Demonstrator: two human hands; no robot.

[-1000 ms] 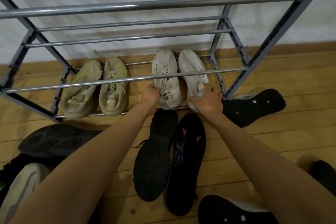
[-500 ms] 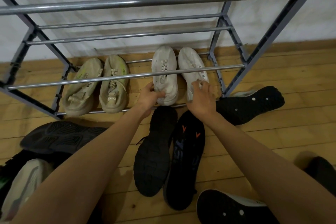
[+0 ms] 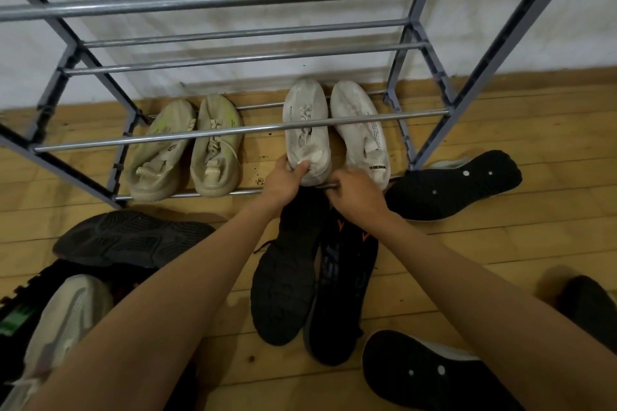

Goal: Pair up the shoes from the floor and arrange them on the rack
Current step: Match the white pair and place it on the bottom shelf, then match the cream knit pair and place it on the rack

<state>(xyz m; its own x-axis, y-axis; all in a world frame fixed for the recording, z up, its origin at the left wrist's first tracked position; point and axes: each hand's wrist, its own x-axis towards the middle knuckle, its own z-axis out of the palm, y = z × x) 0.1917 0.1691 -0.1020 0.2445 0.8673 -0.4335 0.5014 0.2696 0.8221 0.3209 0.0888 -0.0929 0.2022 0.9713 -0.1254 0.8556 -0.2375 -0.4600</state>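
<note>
Shoes sit in two pairs on the bottom shelf of a grey metal rack that stands against a pale wall at twelve o'clock. A tan pair rests at eleven o'clock, toes to the wall and heels toward the viewer, side by side so they read as a set. A white pair lies at one o'clock in the same way.

Both bare arms reach forward from six o'clock. The left hand curls around the heel of the left white shoe, thumb on top, gripping it, probably to nudge it square on the two thin bars that carry it. The right hand is at the front bar, between the two white heels and just beside the right white shoe; its fingers are bent, but whether they grip the shoe, the bar or nothing cannot be told.

Loose shoes wait on the wooden floor. Two dark ones lie sole-up, touching, beneath the hands at six o'clock. A black sole with white dots lies at three o'clock and a similar one at five o'clock, well apart, likely a pair. More dark and pale shoes are heaped at eight o'clock. The upper shelves hold nothing.
</note>
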